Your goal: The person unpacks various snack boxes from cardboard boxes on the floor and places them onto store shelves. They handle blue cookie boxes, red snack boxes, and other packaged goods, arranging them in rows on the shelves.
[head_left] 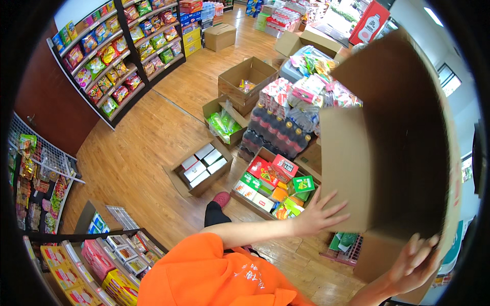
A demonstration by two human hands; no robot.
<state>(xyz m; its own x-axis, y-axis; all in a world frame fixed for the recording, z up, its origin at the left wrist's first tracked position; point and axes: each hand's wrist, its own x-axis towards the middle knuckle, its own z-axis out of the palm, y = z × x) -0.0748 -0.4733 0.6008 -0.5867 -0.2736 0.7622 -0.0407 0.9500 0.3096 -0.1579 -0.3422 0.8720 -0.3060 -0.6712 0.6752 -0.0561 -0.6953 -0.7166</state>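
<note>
A large cardboard carton is raised on my right side, its dark hollow facing left. My right hand has its fingers curled over the lower edge of this carton. My left hand is spread, palm towards the carton's near flap; whether it touches the flap I cannot tell. Just beyond my left hand, an open carton on the floor holds red, green and orange product boxes. Inside the raised carton, the part I can see is bare cardboard in shadow.
On the wooden floor stand a carton of white boxes, a carton with green packets and an open carton. Shrink-wrapped dark bottles are stacked behind. Snack shelves line the left; a boxed-goods shelf is close by.
</note>
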